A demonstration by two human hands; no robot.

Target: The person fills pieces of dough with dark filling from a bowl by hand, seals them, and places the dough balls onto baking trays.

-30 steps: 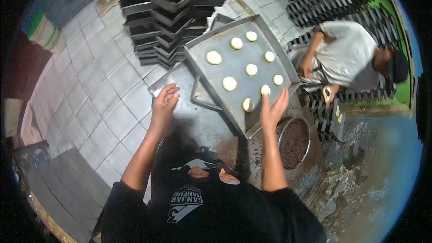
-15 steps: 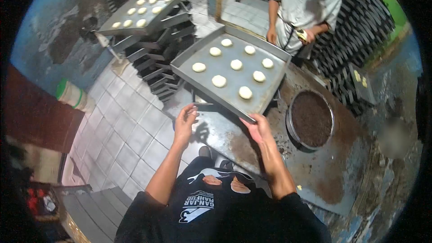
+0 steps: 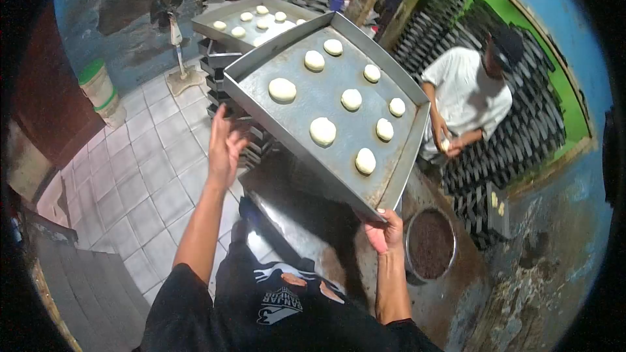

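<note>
A grey metal baking tray with several pale dough balls in rows is tilted up in front of me. My right hand grips its near right corner, thumb over the rim and the other fingers partly hidden beneath. My left hand is off the tray, just below its left corner, with the fingers apart and nothing in them. Behind it, a second tray of dough balls rests on a stack of crisscrossed trays.
Right of my right hand, a round pan of dark brown crumbs stands on a stained metal table. Across the table a co-worker in white holds a small pale piece. A green-lidded bucket and a fan stand left.
The tray has risen off the table side and come closer, its left end swinging toward the tray stack. My left hand has moved left and up and opened wider. The view has turned.
</note>
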